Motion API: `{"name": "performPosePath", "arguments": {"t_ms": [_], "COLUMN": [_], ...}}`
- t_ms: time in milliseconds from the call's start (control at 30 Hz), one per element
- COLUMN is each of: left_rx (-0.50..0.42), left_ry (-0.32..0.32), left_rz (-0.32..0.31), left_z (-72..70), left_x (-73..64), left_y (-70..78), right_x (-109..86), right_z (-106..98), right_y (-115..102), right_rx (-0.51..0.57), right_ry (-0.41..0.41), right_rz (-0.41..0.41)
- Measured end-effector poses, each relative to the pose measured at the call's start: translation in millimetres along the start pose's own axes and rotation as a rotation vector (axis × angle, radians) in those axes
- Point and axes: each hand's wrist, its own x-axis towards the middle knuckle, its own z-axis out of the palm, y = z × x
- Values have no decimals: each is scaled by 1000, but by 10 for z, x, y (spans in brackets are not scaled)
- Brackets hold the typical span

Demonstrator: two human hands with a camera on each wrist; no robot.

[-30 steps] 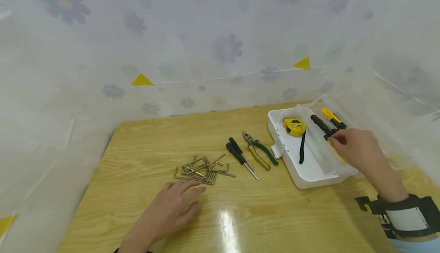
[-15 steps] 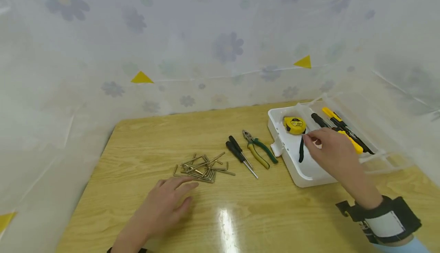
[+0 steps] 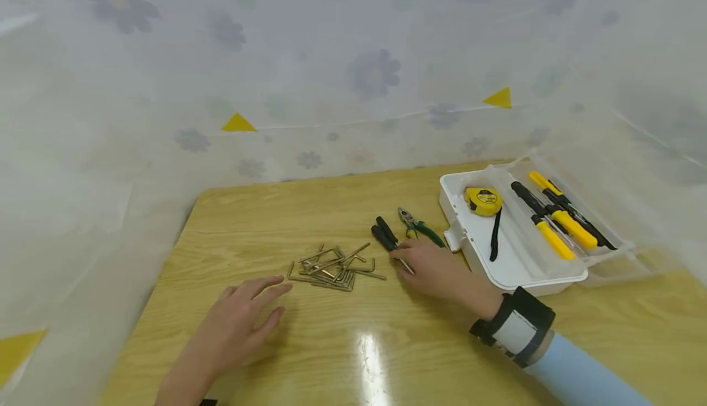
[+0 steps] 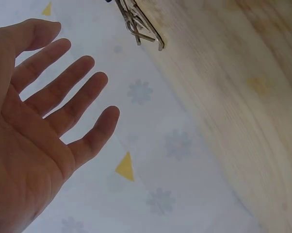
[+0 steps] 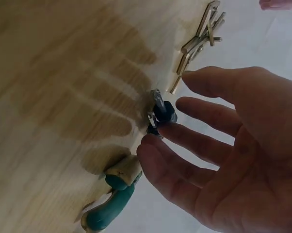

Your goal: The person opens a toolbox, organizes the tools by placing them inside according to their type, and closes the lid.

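Observation:
My right hand [image 3: 433,271] hovers over the shafts of two black-handled screwdrivers [image 3: 382,234], its fingers loosely bent. In the right wrist view, a gap shows between thumb and fingers, and the screwdriver tips [image 5: 158,102] appear beyond them. Pliers [image 3: 429,232] with green and yellow handles lie just behind that hand, partly covered by it. A heap of brass-coloured hex keys [image 3: 331,269] spreads over the table between my hands. To the heap's left my left hand [image 3: 232,320] is held with fingers spread, holding nothing; its bare palm [image 4: 29,145] shows in the left wrist view.
On the right stands a white toolbox [image 3: 530,288], its clear lid [image 3: 613,203] folded back. Inside are a yellow tape measure [image 3: 483,202] with a black strap and several yellow-and-black tools [image 3: 554,238]. A floral sheet [image 3: 342,75] hangs behind the wooden table [image 3: 331,357].
My right hand has left the toolbox tools, crossing left and down to the screwdrivers. My left hand has drawn back left and slightly toward me from the hex keys.

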Motion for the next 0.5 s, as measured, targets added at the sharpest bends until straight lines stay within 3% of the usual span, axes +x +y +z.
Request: {"name": "performPosePath", "arguments": {"t_ms": [167, 300, 400, 500], "left_rx": [8, 21, 13, 3], "left_ry": [27, 51, 61, 60], "left_rz": [19, 41, 50, 50], "left_z": [12, 12, 31, 46], "left_x": [-4, -5, -12, -5], "left_y": [0, -25, -15, 0], "right_x": [42, -8, -55, -64], "right_z": [-7, -104, -153, -144], "right_y": [-44, -98, -115, -84], "right_rx": [0, 130, 182, 89], "right_ry": [-115, -202, -186, -113], "right_rz": [23, -29, -87, -127]}}
